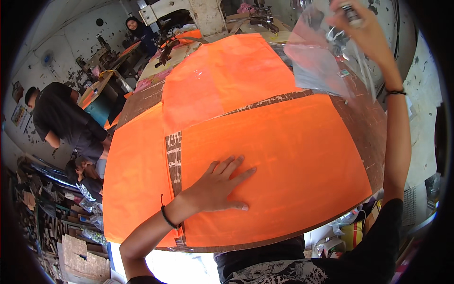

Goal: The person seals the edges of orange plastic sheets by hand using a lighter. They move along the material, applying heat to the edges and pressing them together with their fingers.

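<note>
My left hand [220,187] lies flat with spread fingers on a large orange fabric panel [288,156] at the near side of the table. Raised at the far right, my right hand [366,33] has its fingers closed around a small cylinder [352,15], dark-sided with a pale end; its exact kind is unclear. Crumpled clear plastic [314,66] is close below and left of that hand; I cannot tell whether the fingers grip it too. Another orange panel [135,175] lies to the left, and more orange fabric [227,78] covers the table further back.
The worn brown tabletop [175,156] shows between the panels. Sewing machines [182,14] stand beyond it. A person in black [66,118] bends over at the left, another person [142,35] is at the back, and a third sits low. Scrap piles [80,255] fill the lower left.
</note>
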`<state>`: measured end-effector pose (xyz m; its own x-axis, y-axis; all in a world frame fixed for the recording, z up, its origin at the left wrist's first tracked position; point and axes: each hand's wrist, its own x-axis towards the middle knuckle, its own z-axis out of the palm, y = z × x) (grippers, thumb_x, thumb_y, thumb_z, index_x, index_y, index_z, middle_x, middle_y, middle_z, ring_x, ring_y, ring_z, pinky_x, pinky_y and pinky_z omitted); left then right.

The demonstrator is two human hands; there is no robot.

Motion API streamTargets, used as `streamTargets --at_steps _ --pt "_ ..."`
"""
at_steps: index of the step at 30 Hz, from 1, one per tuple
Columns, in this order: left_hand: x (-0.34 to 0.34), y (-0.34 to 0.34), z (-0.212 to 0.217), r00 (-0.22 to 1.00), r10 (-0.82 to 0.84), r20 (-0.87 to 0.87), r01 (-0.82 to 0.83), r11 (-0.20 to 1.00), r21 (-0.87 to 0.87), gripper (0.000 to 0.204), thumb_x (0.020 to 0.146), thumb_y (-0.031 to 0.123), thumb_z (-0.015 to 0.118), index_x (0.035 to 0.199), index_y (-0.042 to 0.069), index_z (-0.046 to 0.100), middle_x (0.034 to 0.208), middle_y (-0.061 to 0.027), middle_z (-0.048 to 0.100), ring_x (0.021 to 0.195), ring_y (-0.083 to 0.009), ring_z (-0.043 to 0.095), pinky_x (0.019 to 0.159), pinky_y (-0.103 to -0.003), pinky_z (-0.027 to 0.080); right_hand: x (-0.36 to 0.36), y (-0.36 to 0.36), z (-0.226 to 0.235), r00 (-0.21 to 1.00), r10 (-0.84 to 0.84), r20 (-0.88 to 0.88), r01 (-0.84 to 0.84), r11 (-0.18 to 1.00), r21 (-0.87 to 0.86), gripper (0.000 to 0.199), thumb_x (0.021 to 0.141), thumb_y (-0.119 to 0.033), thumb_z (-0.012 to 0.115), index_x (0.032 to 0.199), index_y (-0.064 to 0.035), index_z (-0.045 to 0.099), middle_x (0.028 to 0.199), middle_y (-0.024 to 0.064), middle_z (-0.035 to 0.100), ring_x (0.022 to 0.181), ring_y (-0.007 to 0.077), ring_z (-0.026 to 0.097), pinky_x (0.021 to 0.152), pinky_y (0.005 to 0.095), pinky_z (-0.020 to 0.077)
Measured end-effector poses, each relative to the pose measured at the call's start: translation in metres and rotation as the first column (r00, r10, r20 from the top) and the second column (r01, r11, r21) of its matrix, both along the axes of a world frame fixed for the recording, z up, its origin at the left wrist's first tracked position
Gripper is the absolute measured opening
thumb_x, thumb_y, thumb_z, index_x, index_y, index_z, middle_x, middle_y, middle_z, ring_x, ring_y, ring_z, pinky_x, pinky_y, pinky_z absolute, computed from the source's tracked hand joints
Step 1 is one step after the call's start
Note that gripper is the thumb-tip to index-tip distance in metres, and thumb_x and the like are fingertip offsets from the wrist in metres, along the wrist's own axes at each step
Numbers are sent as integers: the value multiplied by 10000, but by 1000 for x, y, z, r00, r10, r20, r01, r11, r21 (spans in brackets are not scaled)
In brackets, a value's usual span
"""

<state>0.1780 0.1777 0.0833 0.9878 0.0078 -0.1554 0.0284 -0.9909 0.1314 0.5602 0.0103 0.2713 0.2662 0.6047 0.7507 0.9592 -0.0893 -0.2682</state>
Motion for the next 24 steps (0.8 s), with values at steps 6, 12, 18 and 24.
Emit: streamTargets --at_steps 6,12,18,24 --pt "48 3 16 988 32 151 11 962 -272 943 846 659 529 1472 10 253 1454 -249 311 1325 -374 346 1108 -448 275 1 -107 27 941 -52 -335 239 804 544 503 889 -360 655 1264 -41 553 1127 21 626 1058 98 521 888 257 392" --pt "131 -3 22 924 369 -104 -152 104 -983 949 896 684 413 1477 -25 166 1372 -285 398 1180 -350 520 981 -439 447 -4 -143 -121 747 -28 -664 536 617 577 494 850 -320 721 1234 -47 573 955 -5 640 836 41 516 724 215 407" --pt "193 8 1 896 407 -177 -19 -365 -931 969 905 599 498 1472 -53 59 1330 -307 429 1017 -362 614 863 -478 524 -126 -204 -240 545 -59 -836 612 710 349 230 910 -171 630 1097 -77 537 655 -56 449 492 27 380 422 184 281" --pt "221 43 -32 852 518 78 -155 391 -907 821 824 251 733 1459 15 270 1257 -201 555 954 -349 649 812 -442 551 -197 -192 -245 366 -67 -928 598 781 179 268 909 -102 599 1141 -60 473 637 -25 495 405 43 432 332 180 281"
